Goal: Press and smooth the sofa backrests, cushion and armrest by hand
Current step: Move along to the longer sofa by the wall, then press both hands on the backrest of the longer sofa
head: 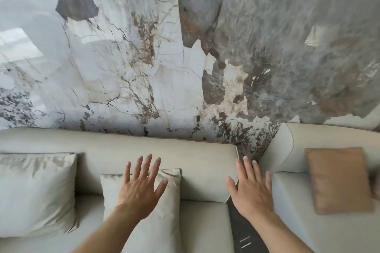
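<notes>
1. Marble wall [127,57]: I see a white and grey veined slab filling the upper view, glossy, with brown and dark patches. It is blurred toward the right.
2. Sofa [205,222]: pale beige upholstery, running across the bottom of my view in two sections, with a narrow dark gap [242,230] between them.
3. Left backrest [195,162]: long, rounded, set against the wall, ending at a corner near centre right.
4. Right backrest [287,150]: belongs to the second section and curves away to the right edge.
5. Large pale cushion [35,193]: leaning upright at far left, its fabric creased near the top.
6. Tan cushion [337,181]: propped on the right section, against its backrest.
7. Small beige cushion [164,217]: standing against the left backrest, centre.
8. Left hand [141,189]: spread flat, fingers apart, holding nothing, over the upper part of the small beige cushion. I cannot tell whether the palm presses the fabric or only hovers.
9. Right hand [253,193]: likewise spread, palm down and empty, over the gap at the end of the left backrest, fingertips near the corner. Contact is unclear.
</notes>
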Tool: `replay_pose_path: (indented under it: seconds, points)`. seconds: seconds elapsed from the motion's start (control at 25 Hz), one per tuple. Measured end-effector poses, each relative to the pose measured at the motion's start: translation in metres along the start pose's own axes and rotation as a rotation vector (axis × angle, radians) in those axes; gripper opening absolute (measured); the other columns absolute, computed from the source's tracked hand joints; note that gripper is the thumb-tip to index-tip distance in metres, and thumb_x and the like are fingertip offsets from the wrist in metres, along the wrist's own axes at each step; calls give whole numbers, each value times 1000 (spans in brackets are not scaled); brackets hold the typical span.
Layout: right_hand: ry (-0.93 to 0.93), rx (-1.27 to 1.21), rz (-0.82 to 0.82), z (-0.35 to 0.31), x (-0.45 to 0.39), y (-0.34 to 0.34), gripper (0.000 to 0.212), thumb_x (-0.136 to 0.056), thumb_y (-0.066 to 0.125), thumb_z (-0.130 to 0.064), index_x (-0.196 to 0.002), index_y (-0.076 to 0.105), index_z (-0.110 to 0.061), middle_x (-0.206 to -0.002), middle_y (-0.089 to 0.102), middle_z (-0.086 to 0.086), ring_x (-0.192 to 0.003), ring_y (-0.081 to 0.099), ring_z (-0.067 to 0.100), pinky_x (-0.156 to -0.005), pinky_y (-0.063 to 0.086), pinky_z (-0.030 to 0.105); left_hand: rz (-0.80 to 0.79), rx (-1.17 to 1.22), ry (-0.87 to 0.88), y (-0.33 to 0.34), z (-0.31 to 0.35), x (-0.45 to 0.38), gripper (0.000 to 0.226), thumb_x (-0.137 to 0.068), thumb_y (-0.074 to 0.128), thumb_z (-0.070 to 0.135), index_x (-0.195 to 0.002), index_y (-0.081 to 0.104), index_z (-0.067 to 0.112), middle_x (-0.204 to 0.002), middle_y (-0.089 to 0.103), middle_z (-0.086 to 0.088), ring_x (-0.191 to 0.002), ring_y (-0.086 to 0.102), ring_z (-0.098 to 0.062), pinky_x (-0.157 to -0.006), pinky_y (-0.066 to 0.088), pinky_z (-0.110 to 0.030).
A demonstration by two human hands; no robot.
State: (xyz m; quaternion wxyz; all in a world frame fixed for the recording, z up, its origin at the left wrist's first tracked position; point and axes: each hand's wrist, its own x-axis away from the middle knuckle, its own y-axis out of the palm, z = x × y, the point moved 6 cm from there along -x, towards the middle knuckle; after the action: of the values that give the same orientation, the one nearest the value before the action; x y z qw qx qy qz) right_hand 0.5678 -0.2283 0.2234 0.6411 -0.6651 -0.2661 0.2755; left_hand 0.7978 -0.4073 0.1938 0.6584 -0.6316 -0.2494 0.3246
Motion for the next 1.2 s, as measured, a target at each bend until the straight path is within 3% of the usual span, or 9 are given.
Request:
replay_pose_path:
  seconds: [0.12, 0.16, 0.24, 0.32, 0.44, 0.72, 0.88, 1.04, 1.2]
  points:
    - [18, 40, 1, -11, -23, 32, 67, -95, 13, -59, -153, -3, -29, -163, -11, -7, -148, -12, 15, -118, -7, 48, -4, 41, 11, 41, -19, -29, 91, -79, -21, 68, -151, 15, 26, -160, 16, -5, -147, 13, -28, -118, 7, -52]
    - [17, 56, -3, -14, -35, 46, 67, -95, 13, -59, -153, -3, -30, -163, -11, -7, -148, -12, 15, -118, -7, 48, -28, 20, 26, 57, -21, -40, 87, -80, -21, 67, -151, 10, 27, -160, 11, -5, -147, 9, -29, -118, 7, -53]
    - [10, 72, -23, -22, -56, 83, 67, -95, 12, -60, -153, -4, -31, -163, -11, -8, -148, -13, 14, -118, -7, 47, -50, -19, 82, 97, -24, -56, 79, -75, -25, 67, -145, -20, 31, -157, -19, 1, -143, -21, -25, -115, -14, -50]
    - [-3, 56, -26, -28, -74, 118, 67, -94, 12, -60, -152, -4, -32, -162, -11, -9, -148, -13, 14, -118, -7, 46, -82, -10, 70, 131, -26, -78, 71, -79, -17, 65, -142, -28, 33, -155, -28, 5, -136, -33, -22, -112, -22, -48]
    - [-17, 44, -16, -29, -106, 169, 67, -93, 12, -61, -152, -5, -34, -162, -13, -10, -148, -13, 12, -118, -6, 46, -48, -6, 68, 174, -17, -115, 66, -90, -3, 62, -146, -22, 35, -158, -22, 6, -142, -28, -22, -113, -22, -48]
    - [-49, -14, 28, -29, -186, 253, 70, -89, 6, -63, -151, -8, -34, -161, -17, -12, -146, -18, 10, -117, -5, 48, 91, -6, 21, 239, -21, -196, 64, -87, -3, 62, -142, -25, 36, -160, -18, 6, -141, -27, -15, -114, -21, -43]
    - [-58, -59, 94, -45, -228, 287, 71, -88, 2, -65, -152, -4, -34, -160, -15, -13, -147, -16, 11, -116, -10, 52, 115, 33, 14, 266, -15, -241, 66, -87, 2, 64, -149, -6, 41, -163, -3, 6, -148, -10, -20, -116, -17, -44]
    - [-74, -119, 308, -45, -234, 312, 71, -90, 25, -58, -151, 25, -22, -159, 26, 2, -147, 18, 25, -116, 8, 58, 254, -16, 50, 281, -1, -255, 60, -92, 26, 58, -147, 33, 34, -154, 37, -1, -142, 28, -29, -116, 16, -56]
    - [-68, -116, 395, -44, -244, 325, 70, -91, 24, -58, -152, 19, -23, -159, 24, 3, -146, 21, 28, -116, 10, 58, 442, -60, 89, 295, -9, -260, 59, -93, 32, 53, -146, 37, 30, -149, 43, -6, -137, 36, -33, -112, 24, -59]
